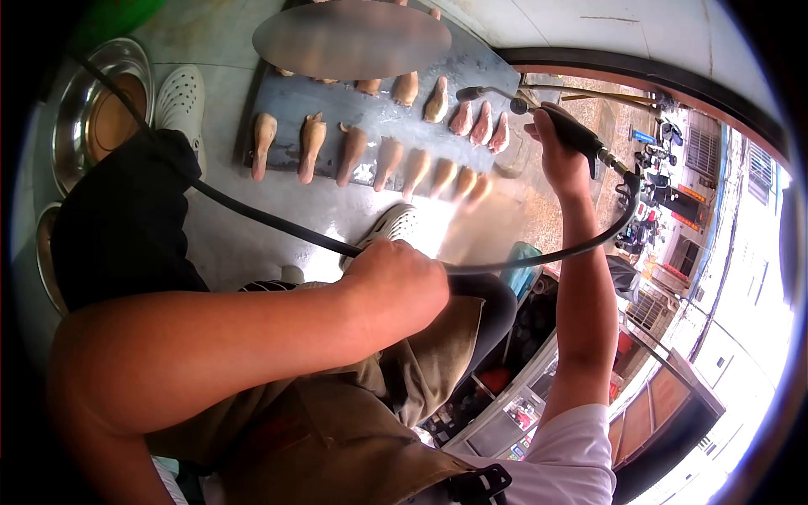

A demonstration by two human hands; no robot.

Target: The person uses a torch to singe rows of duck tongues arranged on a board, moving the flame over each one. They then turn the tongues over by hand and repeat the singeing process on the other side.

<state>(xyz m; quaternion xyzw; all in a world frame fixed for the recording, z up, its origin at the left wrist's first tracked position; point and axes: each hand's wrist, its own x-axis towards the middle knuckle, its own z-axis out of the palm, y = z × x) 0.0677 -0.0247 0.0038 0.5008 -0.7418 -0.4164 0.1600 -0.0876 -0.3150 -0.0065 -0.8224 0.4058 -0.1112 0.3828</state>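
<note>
My right hand [560,160] is closed around the black handle of a gas torch [572,130], held up at the right end of the metal table. The torch's metal nozzle [484,91] points left, over the table beside the meat. A black hose [539,261] loops from the handle down to my left hand [397,282], which is closed on it, and runs on to the upper left. On the table lie rows of leg-shaped meat pieces, such as a browned one [312,145]; several at the right, like this one [481,124], are pinker. Those in the lower right row look blurred.
The grey metal table [290,94] stands low in front of me. A blurred oval hides part of its far side. Metal basins [63,139] sit on the floor at left, near a white clog [180,105]. A street with parked motorbikes [661,160] shows at right.
</note>
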